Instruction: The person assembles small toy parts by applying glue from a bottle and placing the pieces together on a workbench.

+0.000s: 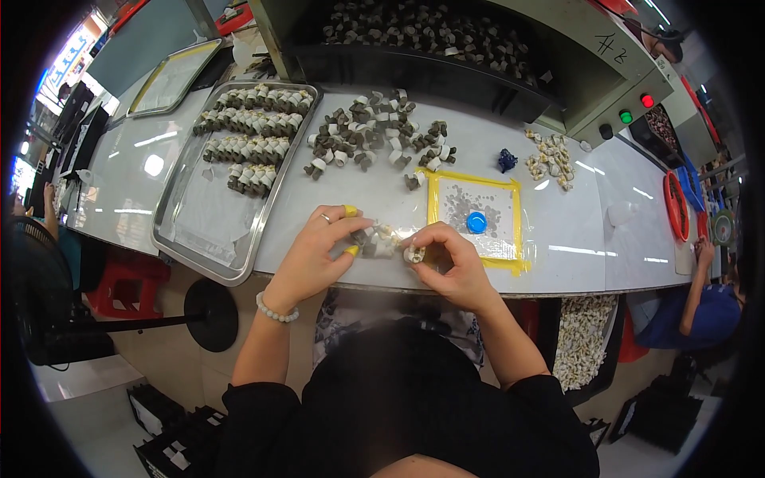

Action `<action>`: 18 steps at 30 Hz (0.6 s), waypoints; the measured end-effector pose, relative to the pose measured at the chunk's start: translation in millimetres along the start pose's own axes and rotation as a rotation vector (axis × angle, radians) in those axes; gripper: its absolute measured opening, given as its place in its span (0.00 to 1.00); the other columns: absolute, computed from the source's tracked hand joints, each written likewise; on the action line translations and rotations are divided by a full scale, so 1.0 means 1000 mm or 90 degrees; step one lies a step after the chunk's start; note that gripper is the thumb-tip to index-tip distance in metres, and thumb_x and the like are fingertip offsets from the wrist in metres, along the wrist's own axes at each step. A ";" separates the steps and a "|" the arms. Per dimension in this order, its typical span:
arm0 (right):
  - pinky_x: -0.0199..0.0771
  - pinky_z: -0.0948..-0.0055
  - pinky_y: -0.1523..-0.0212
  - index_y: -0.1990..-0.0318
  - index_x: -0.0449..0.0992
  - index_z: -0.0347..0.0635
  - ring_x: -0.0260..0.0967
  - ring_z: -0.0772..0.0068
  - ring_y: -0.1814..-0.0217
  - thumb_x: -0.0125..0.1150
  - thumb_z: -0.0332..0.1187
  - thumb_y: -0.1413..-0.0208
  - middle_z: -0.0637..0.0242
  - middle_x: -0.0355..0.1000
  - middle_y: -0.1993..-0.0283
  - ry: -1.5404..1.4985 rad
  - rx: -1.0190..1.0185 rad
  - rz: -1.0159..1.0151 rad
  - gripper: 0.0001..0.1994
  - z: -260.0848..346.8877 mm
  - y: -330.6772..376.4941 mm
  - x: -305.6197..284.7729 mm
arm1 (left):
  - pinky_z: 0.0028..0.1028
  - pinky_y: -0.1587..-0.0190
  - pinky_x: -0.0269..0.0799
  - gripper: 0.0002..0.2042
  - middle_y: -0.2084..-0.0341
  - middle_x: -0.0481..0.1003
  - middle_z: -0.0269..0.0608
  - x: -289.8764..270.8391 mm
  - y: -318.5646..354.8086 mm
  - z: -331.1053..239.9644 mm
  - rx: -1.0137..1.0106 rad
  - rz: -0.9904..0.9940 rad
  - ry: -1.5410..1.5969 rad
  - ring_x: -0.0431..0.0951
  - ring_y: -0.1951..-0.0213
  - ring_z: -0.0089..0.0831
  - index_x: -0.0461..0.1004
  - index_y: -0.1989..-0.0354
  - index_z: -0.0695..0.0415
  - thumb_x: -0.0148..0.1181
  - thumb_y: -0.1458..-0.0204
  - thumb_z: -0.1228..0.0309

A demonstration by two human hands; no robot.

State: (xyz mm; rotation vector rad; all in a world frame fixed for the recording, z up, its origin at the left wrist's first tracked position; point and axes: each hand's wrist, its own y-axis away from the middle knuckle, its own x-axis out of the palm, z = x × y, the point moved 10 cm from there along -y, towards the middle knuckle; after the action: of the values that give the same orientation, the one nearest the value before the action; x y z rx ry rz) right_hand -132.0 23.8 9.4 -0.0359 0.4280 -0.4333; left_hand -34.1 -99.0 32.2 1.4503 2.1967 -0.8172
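My left hand (315, 247), with yellow finger cots on two fingers, is closed around the grey ends of a short row of small white-and-grey parts (379, 241) at the table's front edge. Between the thumb and fingers of my right hand (458, 267) is a small cream-white piece (413, 254), close to the row's right end. Beyond my hands lies a loose heap of similar white-and-grey parts (370, 131). Right of them, a yellow-taped square mat (434, 211) with grey smudges bears a blue round cap (476, 222).
At left, a metal tray (171, 207) holds several rows of the parts. A black bin (422, 64) full of parts stands behind. Cream pieces (550, 159) and a dark blue lump (507, 160) lie at right. A fan (56, 311) and a person (701, 311) flank the table.
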 end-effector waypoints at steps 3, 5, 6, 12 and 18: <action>0.66 0.75 0.52 0.61 0.68 0.39 0.67 0.72 0.53 0.60 0.18 0.56 0.64 0.69 0.57 -0.009 0.026 0.015 0.13 -0.006 0.001 0.003 | 0.31 0.51 0.68 0.20 0.62 0.74 0.43 0.002 0.000 0.003 0.012 -0.002 -0.046 0.70 0.54 0.38 0.74 0.56 0.60 0.53 0.62 0.84; 0.66 0.75 0.52 0.60 0.69 0.38 0.67 0.72 0.54 0.61 0.18 0.56 0.64 0.69 0.58 -0.002 0.022 0.013 0.14 -0.004 0.000 0.002 | 0.30 0.53 0.69 0.19 0.63 0.74 0.42 -0.001 0.000 0.006 0.011 -0.012 -0.076 0.72 0.56 0.37 0.74 0.57 0.61 0.54 0.61 0.84; 0.66 0.76 0.53 0.59 0.70 0.38 0.67 0.73 0.55 0.61 0.19 0.56 0.64 0.69 0.58 0.005 0.018 0.011 0.15 -0.002 0.000 0.002 | 0.28 0.56 0.70 0.17 0.64 0.74 0.41 -0.007 0.000 0.012 -0.022 -0.040 -0.047 0.73 0.59 0.35 0.75 0.58 0.61 0.54 0.60 0.84; 0.67 0.76 0.59 0.58 0.74 0.39 0.67 0.72 0.60 0.64 0.19 0.58 0.64 0.70 0.62 0.083 -0.043 0.007 0.16 0.015 -0.002 0.001 | 0.30 0.58 0.69 0.13 0.70 0.72 0.43 -0.017 -0.001 0.041 -0.217 -0.073 0.050 0.72 0.62 0.39 0.74 0.60 0.64 0.56 0.57 0.79; 0.68 0.75 0.61 0.62 0.74 0.39 0.68 0.69 0.61 0.67 0.22 0.59 0.64 0.70 0.63 0.087 -0.055 0.005 0.14 0.013 0.000 0.001 | 0.32 0.57 0.68 0.17 0.65 0.71 0.44 -0.025 -0.005 -0.003 0.021 -0.178 -0.163 0.71 0.59 0.40 0.73 0.58 0.62 0.58 0.60 0.80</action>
State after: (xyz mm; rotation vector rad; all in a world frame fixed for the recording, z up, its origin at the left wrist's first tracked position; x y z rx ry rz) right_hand -125.4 23.0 20.8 -0.0890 0.5805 -0.4113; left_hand -28.4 -115.9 50.6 0.9986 2.2197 -1.0700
